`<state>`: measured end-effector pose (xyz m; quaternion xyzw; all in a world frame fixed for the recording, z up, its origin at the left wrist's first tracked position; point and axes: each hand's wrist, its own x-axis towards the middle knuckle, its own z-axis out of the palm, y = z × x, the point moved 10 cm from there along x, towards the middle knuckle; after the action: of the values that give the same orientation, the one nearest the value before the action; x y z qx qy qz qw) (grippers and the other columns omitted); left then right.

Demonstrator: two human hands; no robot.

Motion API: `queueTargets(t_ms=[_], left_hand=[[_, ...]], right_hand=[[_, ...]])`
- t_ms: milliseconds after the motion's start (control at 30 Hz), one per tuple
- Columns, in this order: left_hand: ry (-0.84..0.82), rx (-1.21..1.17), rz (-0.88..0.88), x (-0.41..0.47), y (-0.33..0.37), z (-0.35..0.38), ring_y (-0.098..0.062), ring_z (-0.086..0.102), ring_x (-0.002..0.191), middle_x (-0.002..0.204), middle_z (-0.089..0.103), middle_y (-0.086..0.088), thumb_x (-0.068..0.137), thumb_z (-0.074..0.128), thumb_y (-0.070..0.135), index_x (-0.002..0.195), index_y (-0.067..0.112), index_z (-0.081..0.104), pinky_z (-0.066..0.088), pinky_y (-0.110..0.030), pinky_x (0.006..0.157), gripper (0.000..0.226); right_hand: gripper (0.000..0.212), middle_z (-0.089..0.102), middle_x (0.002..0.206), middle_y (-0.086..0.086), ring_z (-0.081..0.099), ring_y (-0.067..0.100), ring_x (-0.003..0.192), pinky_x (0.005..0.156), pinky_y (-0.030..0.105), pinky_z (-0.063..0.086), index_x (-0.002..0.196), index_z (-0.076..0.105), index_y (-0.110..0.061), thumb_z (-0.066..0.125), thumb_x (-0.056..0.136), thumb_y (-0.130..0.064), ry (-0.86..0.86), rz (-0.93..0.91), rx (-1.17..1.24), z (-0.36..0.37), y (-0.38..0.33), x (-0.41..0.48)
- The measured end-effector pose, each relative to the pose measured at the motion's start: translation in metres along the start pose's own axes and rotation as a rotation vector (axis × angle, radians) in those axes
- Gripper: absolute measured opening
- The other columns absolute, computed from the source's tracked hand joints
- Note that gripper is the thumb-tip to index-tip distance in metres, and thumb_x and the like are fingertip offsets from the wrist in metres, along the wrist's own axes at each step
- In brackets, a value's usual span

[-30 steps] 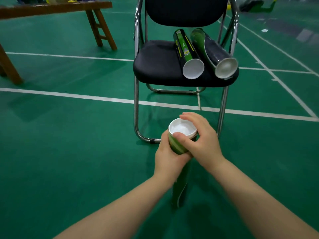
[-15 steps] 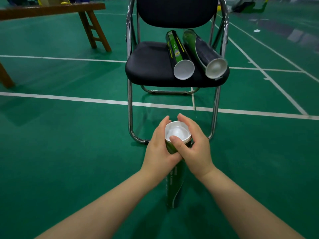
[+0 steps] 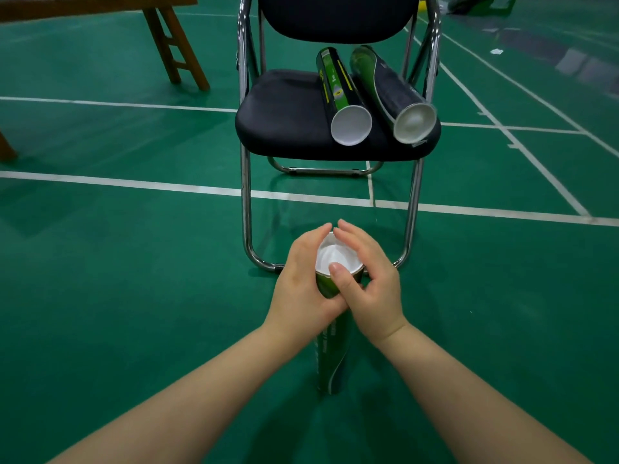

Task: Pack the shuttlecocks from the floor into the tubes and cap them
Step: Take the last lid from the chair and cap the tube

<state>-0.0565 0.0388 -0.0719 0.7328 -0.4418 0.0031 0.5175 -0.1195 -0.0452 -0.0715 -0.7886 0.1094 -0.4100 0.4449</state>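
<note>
A green shuttlecock tube stands upright on the green court floor in front of me, with a white cap on its top end. My left hand grips the tube's upper part from the left. My right hand wraps it from the right, thumb pressing on the cap's near rim, fingertips of both hands almost meeting behind the cap. Two more capped green tubes lie side by side on the chair seat. No loose shuttlecock is visible on the floor.
A black folding chair with chrome legs stands just beyond the tube. A wooden bench leg is at the back left. White court lines cross the floor, and dark bags lie far back right.
Both hands closed further round the tube's top; the left fingers came up beside the cap and the right thumb settled on its rim. The view moved closer to the chair.
</note>
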Motion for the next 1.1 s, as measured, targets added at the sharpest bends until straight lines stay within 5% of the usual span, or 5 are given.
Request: queueTargets(t_ms=[367, 533, 767, 900, 1100], left_hand=[[0.001, 0.284, 0.0, 0.011, 0.001, -0.003, -0.003, 0.033, 0.127, 0.143, 0.039, 0.003, 0.07, 0.058, 0.034, 0.134, 0.012, 0.044, 0.028, -0.014, 0.096, 0.069], [-0.027, 0.348, -0.012, 0.014, -0.001, -0.007, -0.016, 0.046, 0.121, 0.134, 0.049, -0.003, 0.07, 0.056, 0.039, 0.128, 0.008, 0.049, 0.038, -0.028, 0.097, 0.065], [-0.069, 0.006, -0.166, -0.003, -0.015, -0.003, -0.003, 0.03, 0.128, 0.144, 0.023, 0.021, 0.068, 0.069, 0.034, 0.141, 0.039, 0.007, 0.03, -0.02, 0.092, 0.096], [-0.132, 0.03, -0.181, -0.014, -0.026, -0.007, 0.002, 0.029, 0.126, 0.137, 0.019, 0.028, 0.062, 0.08, 0.04, 0.128, 0.056, -0.005, 0.034, -0.025, 0.096, 0.108], [-0.329, 0.162, -0.32, -0.047, -0.08, 0.0, -0.006, 0.04, 0.121, 0.134, 0.039, 0.013, 0.063, 0.071, 0.055, 0.136, 0.029, 0.028, 0.037, -0.027, 0.095, 0.089]], right_hand=[[0.05, 0.025, 0.147, -0.01, 0.023, 0.018, 0.14, 0.107, 0.035, 0.018, 0.118, 0.063, -0.029, 0.045, 0.078, -0.052, -0.079, -0.022, -0.413, -0.004, -0.009, 0.016], [0.07, 0.047, 0.138, -0.015, 0.05, 0.005, 0.116, 0.093, 0.028, 0.039, 0.135, 0.039, -0.042, 0.03, 0.07, -0.068, -0.261, 0.226, -0.448, 0.008, 0.004, 0.008], [0.09, 0.048, 0.131, -0.014, 0.047, 0.01, 0.119, 0.09, 0.025, 0.038, 0.139, 0.031, -0.038, 0.07, 0.061, -0.058, -0.361, 0.471, -0.264, 0.008, 0.008, 0.007], [0.072, 0.054, 0.117, -0.017, 0.052, 0.009, 0.106, 0.075, 0.023, 0.041, 0.125, 0.046, -0.031, 0.076, 0.062, -0.048, -0.52, 0.465, -0.39, 0.016, 0.0, 0.013], [0.059, 0.052, 0.103, -0.011, 0.052, 0.012, 0.092, 0.076, 0.029, 0.046, 0.108, 0.048, -0.025, 0.074, 0.059, -0.046, -0.449, 0.366, -0.443, 0.029, -0.023, 0.01]])
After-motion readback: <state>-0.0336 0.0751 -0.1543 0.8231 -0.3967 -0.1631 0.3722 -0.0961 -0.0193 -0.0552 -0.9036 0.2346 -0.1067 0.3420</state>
